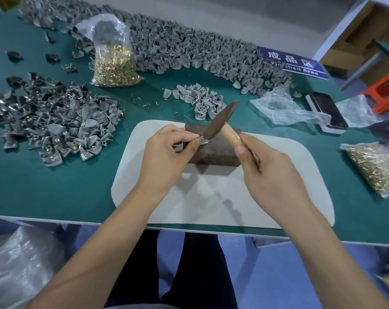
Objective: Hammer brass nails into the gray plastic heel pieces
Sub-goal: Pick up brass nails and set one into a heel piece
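The gray heel piece (202, 141) is sitting on the dark block (213, 150) mid-desk, mostly hidden by the left hand (166, 152), whose fingertips are pinching it. The right hand (269, 172) is gripping the hammer (222, 123), whose head is slanting over the piece. The block is resting on a pale mat (222, 197) reaching the green desk (55, 192) front edge. A blue sign (294, 62) is reading "Finished Area", partly covered by heaped heel pieces (177, 52). Bagged brass nails (114, 65) are standing beyond.
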A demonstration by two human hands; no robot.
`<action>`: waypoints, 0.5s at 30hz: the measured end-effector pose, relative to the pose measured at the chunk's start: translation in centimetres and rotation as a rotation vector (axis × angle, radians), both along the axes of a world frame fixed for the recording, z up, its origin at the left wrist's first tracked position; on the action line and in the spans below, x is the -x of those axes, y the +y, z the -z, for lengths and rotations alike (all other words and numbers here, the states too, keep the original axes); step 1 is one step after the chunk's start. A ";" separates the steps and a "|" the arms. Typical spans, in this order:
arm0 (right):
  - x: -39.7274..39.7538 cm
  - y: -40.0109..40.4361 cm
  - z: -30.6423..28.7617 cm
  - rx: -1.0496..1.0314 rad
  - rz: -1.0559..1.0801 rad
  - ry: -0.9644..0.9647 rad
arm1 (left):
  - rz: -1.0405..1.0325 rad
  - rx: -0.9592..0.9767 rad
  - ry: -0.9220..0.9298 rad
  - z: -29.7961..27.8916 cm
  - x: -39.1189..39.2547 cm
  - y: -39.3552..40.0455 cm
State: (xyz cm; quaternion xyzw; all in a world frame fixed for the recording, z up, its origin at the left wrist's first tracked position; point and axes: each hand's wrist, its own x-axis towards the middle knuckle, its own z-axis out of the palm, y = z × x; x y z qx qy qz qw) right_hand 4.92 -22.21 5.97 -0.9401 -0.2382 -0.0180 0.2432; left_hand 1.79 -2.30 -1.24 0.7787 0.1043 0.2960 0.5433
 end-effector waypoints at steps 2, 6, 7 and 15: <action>0.2 0.0 -0.1 -0.056 0.029 -0.039 | 0.001 -0.024 -0.010 0.1 0.0 0.0; 0.5 0.2 -0.2 0.004 0.017 -0.022 | 0.012 -0.005 -0.020 0.2 -0.1 0.1; 0.4 0.1 -0.2 0.025 0.014 -0.040 | 0.015 -0.002 -0.018 0.3 -0.1 0.1; -0.3 0.4 -0.1 0.012 0.004 -0.038 | 0.024 0.015 -0.050 0.2 -0.1 0.0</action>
